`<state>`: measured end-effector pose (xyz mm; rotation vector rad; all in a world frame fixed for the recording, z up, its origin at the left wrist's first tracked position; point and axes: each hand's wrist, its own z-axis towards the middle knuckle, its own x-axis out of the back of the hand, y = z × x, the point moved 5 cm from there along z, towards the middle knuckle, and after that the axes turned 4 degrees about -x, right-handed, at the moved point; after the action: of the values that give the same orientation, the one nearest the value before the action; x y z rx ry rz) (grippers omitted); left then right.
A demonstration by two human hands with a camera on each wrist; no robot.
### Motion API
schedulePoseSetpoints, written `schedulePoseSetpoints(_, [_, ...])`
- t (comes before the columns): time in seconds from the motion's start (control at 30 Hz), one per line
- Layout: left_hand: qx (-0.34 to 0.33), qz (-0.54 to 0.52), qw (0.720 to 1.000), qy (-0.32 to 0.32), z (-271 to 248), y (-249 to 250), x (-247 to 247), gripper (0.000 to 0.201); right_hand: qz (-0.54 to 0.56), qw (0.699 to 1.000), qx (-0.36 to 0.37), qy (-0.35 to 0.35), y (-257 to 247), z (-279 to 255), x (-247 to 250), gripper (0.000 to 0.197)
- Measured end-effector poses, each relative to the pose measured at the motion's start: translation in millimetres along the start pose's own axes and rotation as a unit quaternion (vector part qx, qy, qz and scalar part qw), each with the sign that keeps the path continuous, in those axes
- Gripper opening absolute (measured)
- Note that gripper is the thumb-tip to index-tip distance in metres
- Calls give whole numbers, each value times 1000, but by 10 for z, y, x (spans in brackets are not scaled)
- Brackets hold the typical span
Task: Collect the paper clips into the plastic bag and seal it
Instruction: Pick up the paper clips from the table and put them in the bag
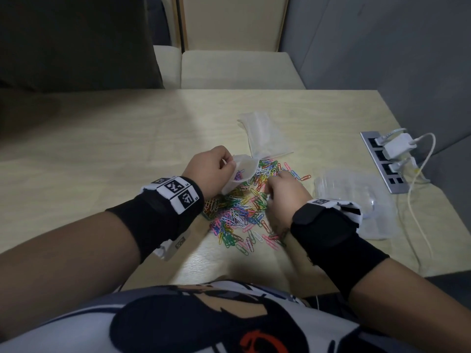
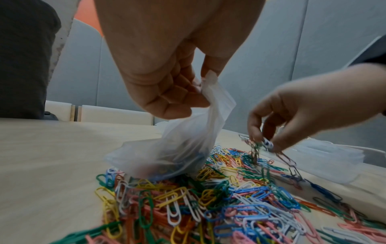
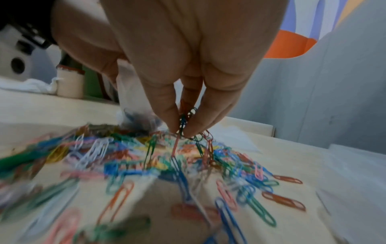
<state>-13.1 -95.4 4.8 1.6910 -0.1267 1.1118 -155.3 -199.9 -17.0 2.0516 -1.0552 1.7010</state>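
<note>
A heap of coloured paper clips (image 1: 242,207) (image 2: 208,198) (image 3: 146,161) lies on the pale wooden table (image 1: 102,154). My left hand (image 1: 211,166) (image 2: 167,82) pinches the rim of a small clear plastic bag (image 1: 242,171) (image 2: 183,145) (image 3: 129,92) that hangs open over the heap's left side, with a few clips inside. To its right my right hand (image 1: 283,189) (image 2: 269,137) (image 3: 183,128) pinches a tangled bunch of clips, lifted just above the heap, with several dangling from my fingertips.
Another clear plastic bag (image 1: 265,138) lies flat behind the heap. A clear plastic container (image 1: 356,197) sits to the right. A power strip (image 1: 382,161) with white chargers and cables lies near the table's right edge. A chair (image 1: 237,67) stands beyond the far edge.
</note>
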Motion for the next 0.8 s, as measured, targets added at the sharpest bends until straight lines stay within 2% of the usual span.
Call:
schedulePoseSetpoints(0.23, [10,-4,1000,-8,41,10,-2,12,126,984,46,118,-286,-67,496,17])
schedulePoseSetpoints(0.33, [3,-23,1000,-9,35,73,-8,11,160,975,71,137,-409,-90,565,17])
schedulePoseSetpoints(0.47, [-10,-50,999,-4,15,173,14,11,147,982,51,109,-453,-28,500,20])
schedulePoseSetpoints(0.57, [-16,-58,998,-7,1,212,12,10,152,983,23,97,-436,17,479,15])
schedulePoseSetpoints(0.63, [-18,-60,998,-8,-6,224,7,10,116,989,32,84,-457,37,482,11])
schedulePoseSetpoints(0.73, [-14,-57,998,-3,-16,222,17,10,67,995,66,42,-497,50,461,31])
schedulePoseSetpoints(0.8, [-8,-53,999,1,-9,197,34,11,66,994,77,38,-489,38,466,41])
